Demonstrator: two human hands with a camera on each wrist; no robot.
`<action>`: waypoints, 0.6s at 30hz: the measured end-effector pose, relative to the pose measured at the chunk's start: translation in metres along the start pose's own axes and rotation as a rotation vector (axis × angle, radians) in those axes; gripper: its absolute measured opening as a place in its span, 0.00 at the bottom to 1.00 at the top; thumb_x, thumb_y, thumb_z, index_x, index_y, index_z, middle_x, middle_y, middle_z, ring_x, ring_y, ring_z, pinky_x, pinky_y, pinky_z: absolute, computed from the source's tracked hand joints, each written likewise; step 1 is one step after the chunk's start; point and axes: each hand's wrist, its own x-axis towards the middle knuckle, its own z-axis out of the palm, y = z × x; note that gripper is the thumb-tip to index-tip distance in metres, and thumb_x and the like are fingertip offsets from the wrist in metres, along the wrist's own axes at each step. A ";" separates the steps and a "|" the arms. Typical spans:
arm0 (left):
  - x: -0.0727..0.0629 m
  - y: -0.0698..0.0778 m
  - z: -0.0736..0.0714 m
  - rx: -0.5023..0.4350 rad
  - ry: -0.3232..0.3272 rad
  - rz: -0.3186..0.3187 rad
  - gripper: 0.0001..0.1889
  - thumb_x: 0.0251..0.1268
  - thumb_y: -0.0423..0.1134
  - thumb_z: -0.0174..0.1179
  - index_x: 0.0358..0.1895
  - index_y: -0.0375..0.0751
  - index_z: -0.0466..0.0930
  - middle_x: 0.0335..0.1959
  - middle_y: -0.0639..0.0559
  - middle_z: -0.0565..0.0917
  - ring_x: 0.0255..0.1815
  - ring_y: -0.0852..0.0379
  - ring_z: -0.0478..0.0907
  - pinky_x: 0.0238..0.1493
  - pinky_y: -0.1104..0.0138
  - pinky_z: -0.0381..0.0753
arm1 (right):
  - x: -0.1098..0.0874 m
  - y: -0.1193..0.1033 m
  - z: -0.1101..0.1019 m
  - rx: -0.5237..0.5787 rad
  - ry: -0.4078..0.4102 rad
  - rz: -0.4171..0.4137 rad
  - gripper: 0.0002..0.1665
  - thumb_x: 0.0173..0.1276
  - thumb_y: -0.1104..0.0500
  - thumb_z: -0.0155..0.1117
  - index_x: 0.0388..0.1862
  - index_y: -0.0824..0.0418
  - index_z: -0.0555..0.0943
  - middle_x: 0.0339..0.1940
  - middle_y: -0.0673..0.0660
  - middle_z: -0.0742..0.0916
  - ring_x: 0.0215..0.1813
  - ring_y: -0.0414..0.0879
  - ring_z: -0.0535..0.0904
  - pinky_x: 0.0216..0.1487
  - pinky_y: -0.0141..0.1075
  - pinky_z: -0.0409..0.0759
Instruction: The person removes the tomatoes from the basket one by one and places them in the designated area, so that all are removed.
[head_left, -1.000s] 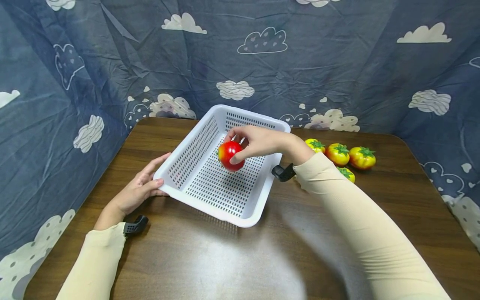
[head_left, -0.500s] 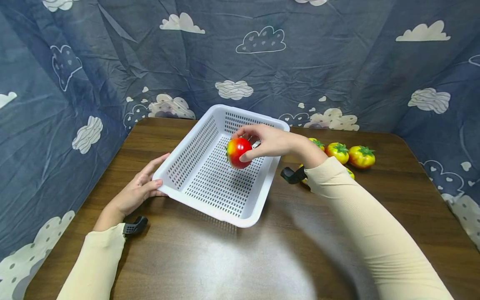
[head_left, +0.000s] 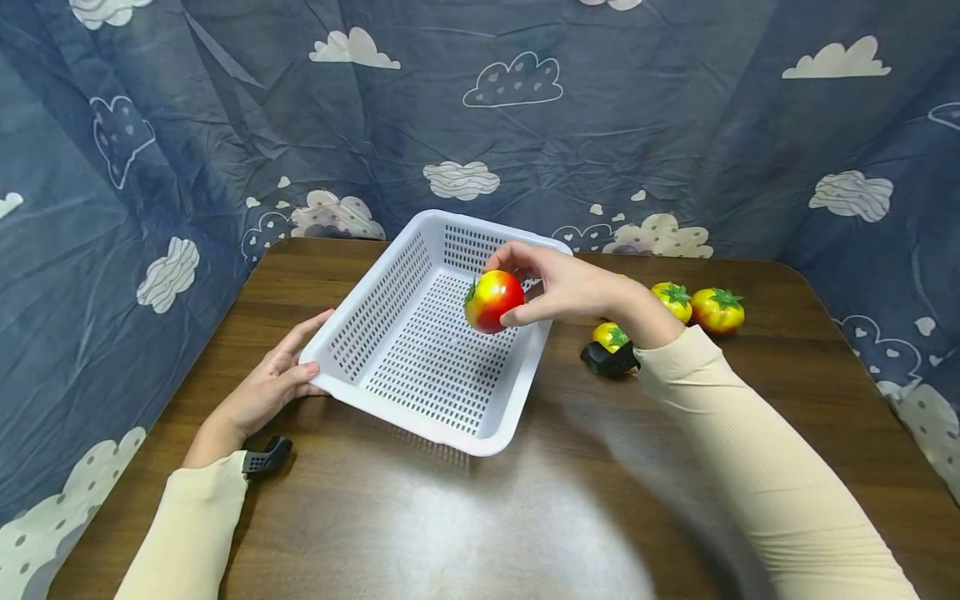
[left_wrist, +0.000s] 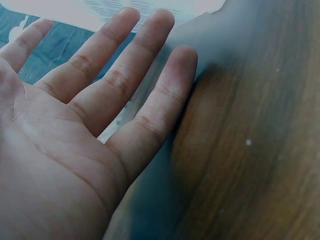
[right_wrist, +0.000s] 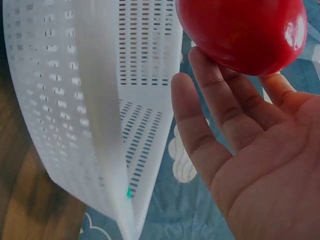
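Note:
A red-and-yellow tomato [head_left: 495, 302] with green leaves is held in my right hand [head_left: 558, 287], above the right part of a white perforated plastic basket [head_left: 427, 429]. Its smooth red side [right_wrist: 245, 35] shows at the fingertips in the right wrist view. At the basket's left corner, my left hand [head_left: 262, 392] touches it, thumb on the rim and the other fingers along the outer wall. In the left wrist view the left hand's fingers [left_wrist: 117, 82] reach out nearly straight, its palm bare.
Several yellow tomatoes with green leaves lie right of the basket, among them one near the wrist strap [head_left: 611, 336] and one farther right [head_left: 717, 312]. Brown wooden table [head_left: 360, 508] lies beneath. A blue cloth with clouds [head_left: 525, 142] hangs behind.
My right hand has moved right with the tomato, from over the basket's middle toward its right wall. The tomato has turned, showing more yellow. My left hand stays at the corner.

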 end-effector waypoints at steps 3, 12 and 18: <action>0.000 0.000 0.001 0.002 -0.003 0.003 0.38 0.83 0.26 0.44 0.89 0.56 0.50 0.72 0.59 0.77 0.62 0.59 0.85 0.55 0.64 0.89 | -0.009 0.001 -0.003 -0.022 0.028 0.000 0.31 0.63 0.62 0.76 0.64 0.59 0.76 0.59 0.55 0.85 0.59 0.50 0.81 0.59 0.46 0.85; -0.001 -0.001 0.001 0.010 -0.001 0.007 0.37 0.83 0.27 0.44 0.89 0.56 0.49 0.73 0.59 0.77 0.62 0.59 0.85 0.55 0.65 0.89 | -0.026 0.009 -0.010 -0.052 0.078 -0.009 0.36 0.63 0.61 0.77 0.69 0.59 0.76 0.63 0.56 0.86 0.59 0.50 0.81 0.51 0.34 0.85; 0.000 0.000 0.002 0.010 -0.005 0.014 0.37 0.83 0.27 0.43 0.89 0.56 0.49 0.73 0.58 0.77 0.62 0.58 0.85 0.55 0.65 0.89 | -0.038 0.015 -0.013 -0.022 0.084 0.008 0.36 0.65 0.60 0.77 0.71 0.59 0.76 0.65 0.56 0.84 0.61 0.50 0.81 0.58 0.33 0.86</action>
